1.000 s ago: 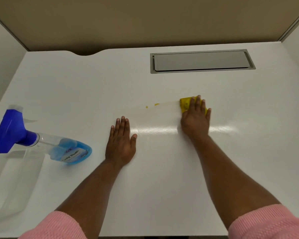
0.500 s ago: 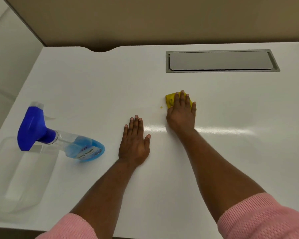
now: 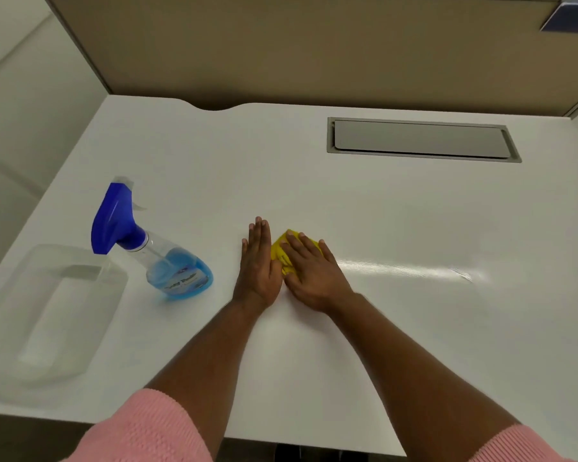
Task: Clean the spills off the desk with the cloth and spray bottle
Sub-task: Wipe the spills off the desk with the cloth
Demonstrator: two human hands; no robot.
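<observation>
A yellow cloth [image 3: 281,253] lies on the white desk [image 3: 397,221], mostly covered by my right hand [image 3: 311,271], which presses flat on it with fingers spread. My left hand [image 3: 259,265] rests flat on the desk right beside the cloth, its edge touching it and the right hand. A spray bottle [image 3: 154,251] with a blue trigger head and blue liquid stands to the left of both hands, untouched. A shiny wet streak [image 3: 404,266] runs right from the cloth. I see no yellow spots on the desk.
A clear plastic tray [image 3: 50,315] sits at the desk's near left corner, next to the bottle. A grey cable hatch [image 3: 421,140] is set into the desk at the back right. A tan partition rises behind the desk.
My right hand has slid the cloth leftward across the desk until it meets my left hand. The small yellow spots seen earlier left of the cloth are gone. The camera view shifted.
</observation>
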